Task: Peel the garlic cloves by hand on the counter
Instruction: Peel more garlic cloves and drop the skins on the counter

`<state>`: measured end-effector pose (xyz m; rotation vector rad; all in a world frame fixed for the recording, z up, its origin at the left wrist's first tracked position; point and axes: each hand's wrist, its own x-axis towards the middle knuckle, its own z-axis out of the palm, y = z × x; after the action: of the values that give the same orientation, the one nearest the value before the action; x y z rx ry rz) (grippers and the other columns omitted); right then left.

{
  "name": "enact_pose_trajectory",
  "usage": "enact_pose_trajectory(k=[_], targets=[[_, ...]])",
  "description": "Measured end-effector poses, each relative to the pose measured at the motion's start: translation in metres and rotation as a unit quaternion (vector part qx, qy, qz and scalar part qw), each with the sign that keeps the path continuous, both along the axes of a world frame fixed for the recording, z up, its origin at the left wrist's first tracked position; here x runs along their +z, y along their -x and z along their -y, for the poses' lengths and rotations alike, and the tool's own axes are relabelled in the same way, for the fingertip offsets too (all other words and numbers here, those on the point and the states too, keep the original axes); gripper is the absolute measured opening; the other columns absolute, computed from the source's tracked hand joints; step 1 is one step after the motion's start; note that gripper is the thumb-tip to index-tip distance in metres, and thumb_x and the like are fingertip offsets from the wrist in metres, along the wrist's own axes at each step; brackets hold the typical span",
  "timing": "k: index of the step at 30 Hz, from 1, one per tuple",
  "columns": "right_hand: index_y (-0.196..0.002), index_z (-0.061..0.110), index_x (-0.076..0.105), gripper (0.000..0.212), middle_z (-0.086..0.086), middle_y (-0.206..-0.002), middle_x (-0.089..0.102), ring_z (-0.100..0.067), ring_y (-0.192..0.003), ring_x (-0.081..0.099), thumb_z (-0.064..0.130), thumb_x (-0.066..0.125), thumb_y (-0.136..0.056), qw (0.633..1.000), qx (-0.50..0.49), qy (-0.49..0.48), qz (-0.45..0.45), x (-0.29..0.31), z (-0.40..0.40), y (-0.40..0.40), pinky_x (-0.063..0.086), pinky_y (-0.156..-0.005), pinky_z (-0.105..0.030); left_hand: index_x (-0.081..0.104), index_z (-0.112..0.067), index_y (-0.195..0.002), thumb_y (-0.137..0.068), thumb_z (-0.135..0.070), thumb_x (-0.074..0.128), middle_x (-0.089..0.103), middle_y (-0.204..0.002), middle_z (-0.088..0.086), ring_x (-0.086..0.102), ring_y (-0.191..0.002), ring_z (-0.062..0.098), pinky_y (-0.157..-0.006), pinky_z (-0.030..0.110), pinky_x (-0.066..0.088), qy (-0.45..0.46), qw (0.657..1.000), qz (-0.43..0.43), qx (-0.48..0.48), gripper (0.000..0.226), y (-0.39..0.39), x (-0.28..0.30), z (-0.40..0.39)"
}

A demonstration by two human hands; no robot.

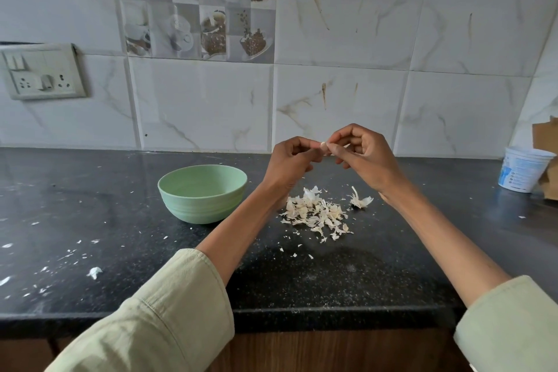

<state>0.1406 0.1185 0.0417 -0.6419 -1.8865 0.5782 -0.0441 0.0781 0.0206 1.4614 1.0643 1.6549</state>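
A: Mid-peel! Left hand [291, 158] and right hand [360, 150] both pinch one garlic clove [323, 146], fingers [332, 148] clamped on it, raised above the tabletop [90, 205].

B: Next, I'd guess, strip the skin. Peel pile [315, 213] below the fingers, green bowl [202, 193] down-left, marble tiles [341, 100] behind.

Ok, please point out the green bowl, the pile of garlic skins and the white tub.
green bowl [201, 208], head view, its outer front wall.
pile of garlic skins [314, 213], head view, middle of the heap.
white tub [521, 174], head view, its printed side.
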Motion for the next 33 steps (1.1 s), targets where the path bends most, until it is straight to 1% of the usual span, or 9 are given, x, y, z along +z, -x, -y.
enact_pose_trajectory(k=[3, 7, 11, 14, 19, 22, 24, 27, 33], targets=[[-0.103, 0.020, 0.074, 0.008, 0.005, -0.098, 0.075, -0.005, -0.081, 0.067, 0.018, 0.078, -0.096, 0.997, -0.025, -0.063, 0.020, 0.001, 0.001, 0.000, 0.057, -0.077, -0.030, 0.074, -0.011, -0.096, -0.090, -0.016, 0.082, 0.078, -0.089, 0.006, 0.072, -0.089, 0.013, -0.085, 0.031, 0.054, 0.009, 1.000, 0.011, -0.002, 0.011, 0.000, 0.000, 0.000], [-0.098, 0.024, 0.076, 0.004, 0.010, -0.093, 0.077, -0.008, -0.078, 0.069, 0.021, 0.078, -0.096, 0.994, -0.045, -0.090, 0.038, 0.000, 0.005, 0.003, 0.052, -0.071, -0.024, 0.072, -0.011, -0.096, -0.091, -0.016, 0.082, 0.079, -0.084, 0.002, 0.073, -0.084, 0.012, -0.083, 0.030, 0.055, -0.001, 1.000, -0.008, -0.006, 0.012, 0.000, -0.001, 0.000], [-0.092, 0.023, 0.077, 0.006, 0.010, -0.087, 0.079, -0.014, -0.078, 0.072, 0.026, 0.082, -0.092, 0.993, -0.062, -0.095, 0.031, 0.001, 0.006, 0.002, 0.055, -0.070, -0.027, 0.074, -0.007, -0.098, -0.086, -0.009, 0.086, 0.076, -0.082, 0.003, 0.069, -0.078, 0.010, -0.075, 0.025, 0.054, -0.018, 1.000, -0.020, -0.003, 0.017, 0.002, -0.002, -0.001], [-0.091, 0.023, 0.077, 0.007, 0.010, -0.084, 0.079, -0.014, -0.076, 0.072, 0.024, 0.083, -0.091, 0.993, -0.070, -0.091, 0.022, 0.002, 0.004, 0.002, 0.054, -0.069, -0.026, 0.075, -0.004, -0.100, -0.084, -0.007, 0.087, 0.078, -0.085, 0.005, 0.071, -0.078, 0.008, -0.072, 0.020, 0.054, -0.029, 0.999, -0.021, -0.004, 0.021, 0.002, -0.002, 0.000], [-0.091, 0.022, 0.077, 0.007, 0.010, -0.084, 0.079, -0.016, -0.077, 0.073, 0.023, 0.083, -0.091, 0.993, -0.073, -0.091, 0.019, 0.002, 0.005, 0.001, 0.054, -0.069, -0.026, 0.077, -0.004, -0.102, -0.084, -0.008, 0.088, 0.080, -0.091, 0.008, 0.075, -0.084, 0.012, -0.079, 0.022, 0.058, -0.044, 0.999, -0.027, 0.000, 0.022, 0.001, 0.000, 0.001], [-0.090, 0.024, 0.077, 0.008, 0.012, -0.083, 0.078, -0.016, -0.073, 0.071, 0.023, 0.085, -0.089, 0.991, -0.082, -0.105, 0.022, 0.003, 0.008, 0.001, 0.053, -0.067, -0.023, 0.078, -0.004, -0.099, -0.082, -0.008, 0.089, 0.080, -0.089, 0.007, 0.075, -0.081, 0.010, -0.075, 0.020, 0.056, -0.051, 0.998, -0.031, 0.021, 0.020, 0.001, 0.001, 0.002], [-0.089, 0.026, 0.078, 0.009, 0.012, -0.082, 0.077, -0.017, -0.070, 0.069, 0.023, 0.087, -0.087, 0.988, -0.089, -0.119, 0.029, 0.003, 0.010, 0.002, 0.052, -0.065, -0.023, 0.079, -0.004, -0.097, -0.081, -0.009, 0.090, 0.080, -0.088, 0.008, 0.076, -0.083, 0.015, -0.078, 0.024, 0.059, -0.056, 0.997, -0.037, 0.034, 0.020, 0.001, 0.001, 0.002], [-0.086, 0.025, 0.079, 0.010, 0.012, -0.079, 0.076, -0.013, -0.067, 0.068, 0.024, 0.088, -0.086, 0.986, -0.095, -0.133, 0.034, 0.003, 0.012, 0.002, 0.051, -0.062, -0.021, 0.079, -0.004, -0.095, -0.081, -0.007, 0.090, 0.080, -0.089, 0.009, 0.078, -0.090, 0.025, -0.088, 0.033, 0.064, -0.063, 0.996, -0.047, 0.045, 0.018, 0.001, 0.002, 0.002], [-0.083, 0.020, 0.078, 0.012, 0.008, -0.075, 0.074, -0.013, -0.065, 0.068, 0.019, 0.089, -0.085, 0.987, -0.083, -0.134, 0.039, 0.002, 0.014, 0.002, 0.057, -0.061, -0.025, 0.081, -0.006, -0.091, -0.080, -0.010, 0.092, 0.080, -0.086, 0.008, 0.078, -0.088, 0.028, -0.088, 0.040, 0.065, -0.070, 0.994, -0.067, 0.053, 0.016, 0.000, 0.001, 0.004]])
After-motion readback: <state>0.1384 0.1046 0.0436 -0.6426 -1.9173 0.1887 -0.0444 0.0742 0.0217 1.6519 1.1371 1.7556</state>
